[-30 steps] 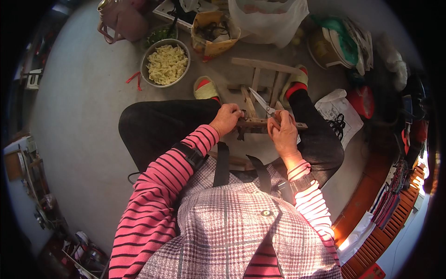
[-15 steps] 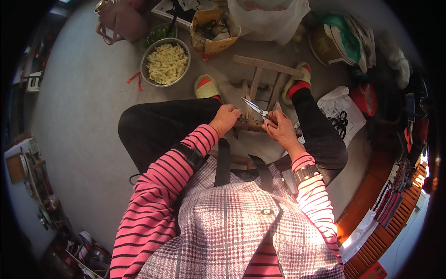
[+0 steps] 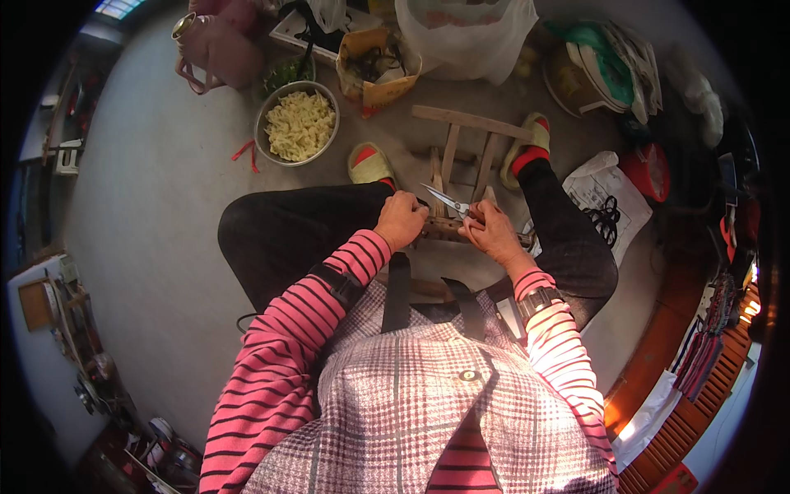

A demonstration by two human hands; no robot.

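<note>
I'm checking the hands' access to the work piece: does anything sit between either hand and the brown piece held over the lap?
Nothing visible does. The left hand already grips one end of the brown piece, and the right hand rests on the other end, holding the scissors above it.

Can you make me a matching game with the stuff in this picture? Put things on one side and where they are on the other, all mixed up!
Things:
1. scissors
2. metal bowl
3. white plastic bag
4. slipper

Places or states:
A. on the floor, full of pale yellow pieces
B. on the person's foot, yellow with red
C. in the right hand, blades open
D. at the top, behind the small wooden stool

Pairs: 1-C, 2-A, 3-D, 4-B
</note>
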